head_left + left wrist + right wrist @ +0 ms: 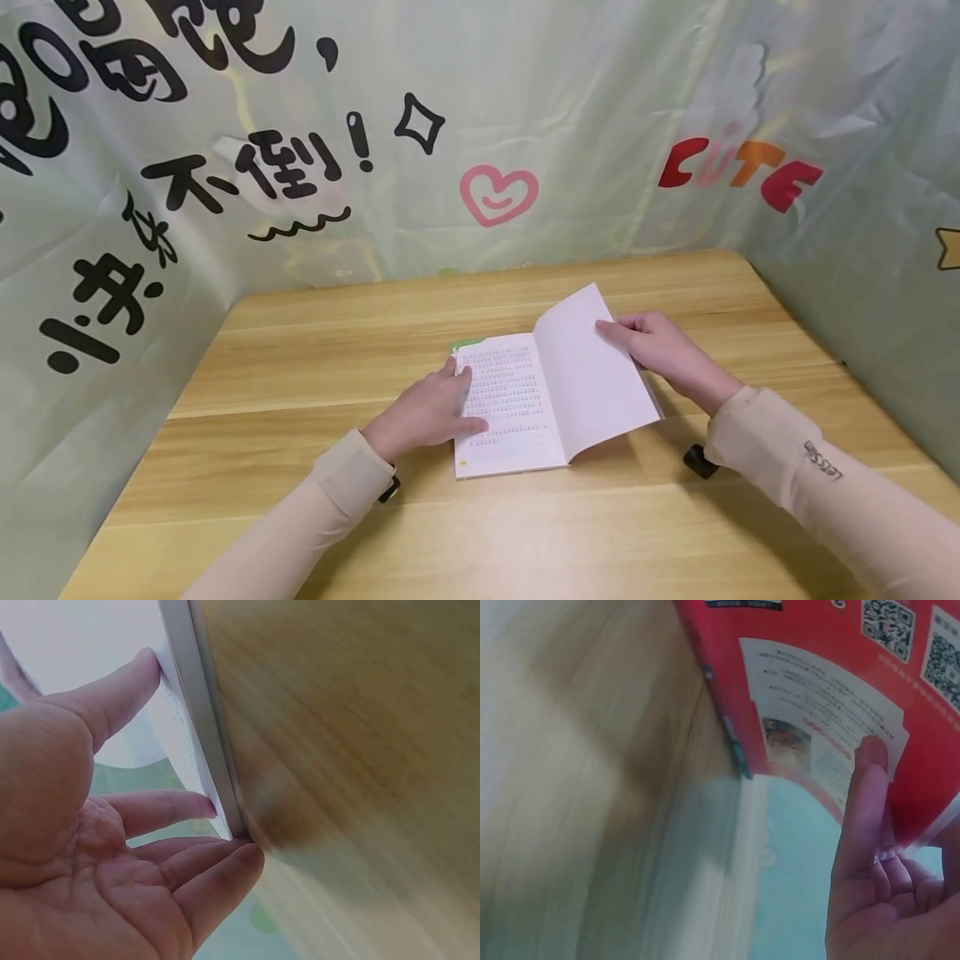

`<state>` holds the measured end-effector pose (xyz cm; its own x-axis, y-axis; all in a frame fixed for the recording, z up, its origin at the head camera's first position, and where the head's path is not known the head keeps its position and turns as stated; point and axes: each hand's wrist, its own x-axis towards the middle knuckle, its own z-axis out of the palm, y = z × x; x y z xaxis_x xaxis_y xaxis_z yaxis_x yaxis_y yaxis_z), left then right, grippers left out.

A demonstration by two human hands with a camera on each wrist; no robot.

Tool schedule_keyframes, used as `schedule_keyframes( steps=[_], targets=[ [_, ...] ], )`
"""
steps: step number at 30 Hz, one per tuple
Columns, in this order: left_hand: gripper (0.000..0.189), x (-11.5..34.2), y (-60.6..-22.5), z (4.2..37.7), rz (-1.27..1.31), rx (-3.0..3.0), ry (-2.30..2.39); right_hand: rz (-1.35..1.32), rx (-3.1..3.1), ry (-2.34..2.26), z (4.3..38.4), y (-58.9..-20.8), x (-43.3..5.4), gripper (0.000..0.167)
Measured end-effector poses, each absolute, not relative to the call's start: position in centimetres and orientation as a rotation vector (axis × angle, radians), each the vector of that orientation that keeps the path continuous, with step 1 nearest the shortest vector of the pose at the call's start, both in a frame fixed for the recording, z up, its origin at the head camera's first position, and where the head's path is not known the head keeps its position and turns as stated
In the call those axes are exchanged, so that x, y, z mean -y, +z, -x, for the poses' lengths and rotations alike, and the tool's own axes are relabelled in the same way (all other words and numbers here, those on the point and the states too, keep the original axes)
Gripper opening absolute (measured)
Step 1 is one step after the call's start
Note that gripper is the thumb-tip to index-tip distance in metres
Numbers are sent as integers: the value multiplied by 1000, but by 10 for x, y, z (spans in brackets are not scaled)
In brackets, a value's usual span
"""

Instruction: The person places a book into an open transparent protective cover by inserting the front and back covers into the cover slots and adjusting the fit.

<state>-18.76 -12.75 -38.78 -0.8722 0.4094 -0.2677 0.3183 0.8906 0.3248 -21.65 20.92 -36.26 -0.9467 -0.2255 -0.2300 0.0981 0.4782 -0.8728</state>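
An open book (510, 408) lies on the table, its left page printed with small lines of text. The right side is a blank white leaf (592, 375), raised and bent. My left hand (423, 412) rests at the book's left edge, with thumb and one finger (467, 375) on the printed page. In the left wrist view the other fingertips touch the edge of the book's thickness. My right hand (663, 350) pinches the raised leaf at its outer edge, thumb on the white side. Behind it, the right wrist view shows the red back cover (825, 645) with fingers against it.
The wooden table (315, 358) extends around the book on all sides. A pale printed cloth (600, 100) hangs as a wall behind and beside the table. Dark wrist devices show under both sleeves, one at the right cuff (750, 425).
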Motion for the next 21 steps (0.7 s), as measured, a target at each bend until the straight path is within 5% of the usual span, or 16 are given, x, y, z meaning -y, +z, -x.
schedule_keyframes(
  steps=[9, 21],
  targets=[
    [89, 133, -388, 184, -619, -2711, 377, 210, -2370, -1536, 214, -355, -185, 74],
    [81, 149, -388, 191, -669, -2655, 404, 503, -2424, -1429, 211, -371, -147, 40]
  ],
)
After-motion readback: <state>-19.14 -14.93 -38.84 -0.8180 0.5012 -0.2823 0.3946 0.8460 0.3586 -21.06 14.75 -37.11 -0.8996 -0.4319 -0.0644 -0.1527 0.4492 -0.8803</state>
